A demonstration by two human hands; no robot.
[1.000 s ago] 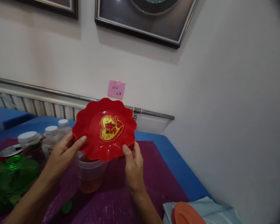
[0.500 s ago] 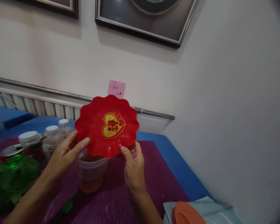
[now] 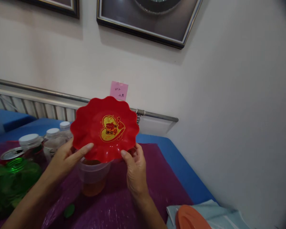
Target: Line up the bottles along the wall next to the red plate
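A red plate (image 3: 90, 121) with a scalloped rim and a gold heart print is held up in front of me, tilted so its top side faces me. My left hand (image 3: 66, 156) grips its lower left edge, thumb on the top side and fingers behind. On the lower right edge my right hand (image 3: 135, 168) pinches the rim the same way; its fingertips are partly hidden under the plate. Below and behind the plate stands a clear plastic tub (image 3: 92, 175) with brownish liquid, its top partly covered from view.
At left stand several clear jars with white lids (image 3: 30, 140), an open can (image 3: 11, 154) and a green bottle (image 3: 16, 175). A green cap (image 3: 69, 210) lies on the purple sheet (image 3: 124, 203). An orange object (image 3: 192, 218) rests on a light blue cloth (image 3: 214, 213) at right.
The plate has shifted slightly left and tipped a little, both hands keeping their hold. The things on the table have not moved.
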